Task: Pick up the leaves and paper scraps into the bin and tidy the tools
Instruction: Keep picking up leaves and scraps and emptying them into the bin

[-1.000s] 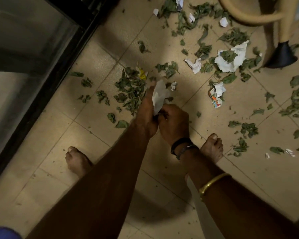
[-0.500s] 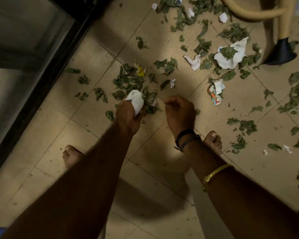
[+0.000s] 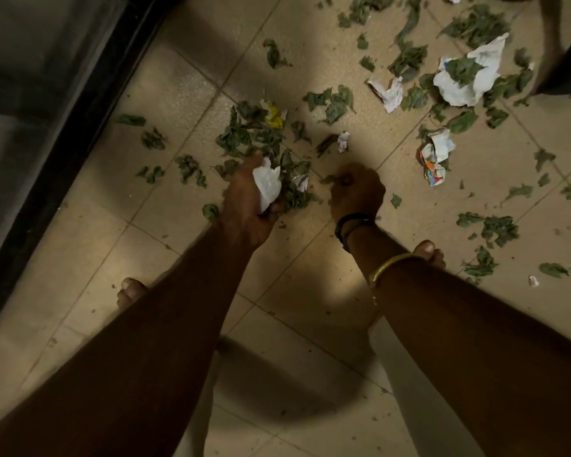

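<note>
The left hand point(image 3: 248, 206) grips crumpled white paper point(image 3: 267, 186); the right hand point(image 3: 356, 192) pinches a leaf point(image 3: 327, 179), more leaves point(image 3: 244, 135) just beyond both.

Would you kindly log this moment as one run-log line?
left hand: grips white paper wad | right hand: pinches leaf | floor: leaves, scraps scattered

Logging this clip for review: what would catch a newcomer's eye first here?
Two bare arms reach down to the tiled floor in mid-frame: the left hand grips a crumpled white paper, and the right hand pinches a leaf. Beyond them green leaves litter the tiles, with a big white paper wad at upper right.
</note>
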